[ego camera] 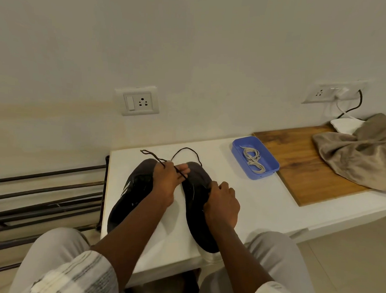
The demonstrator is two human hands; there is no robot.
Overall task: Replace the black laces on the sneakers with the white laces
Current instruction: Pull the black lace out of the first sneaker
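While white laces (253, 159) lie in blue tray (269, 160) | left grip (166, 182) pinches black lace (188, 148) | right grip (222, 202) holds sneaker (197, 224)

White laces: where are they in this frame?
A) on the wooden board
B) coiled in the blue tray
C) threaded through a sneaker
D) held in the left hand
B: the white laces lie coiled in the blue tray; the left hand pinches the black lace and the right hand grips the right-side sneaker.
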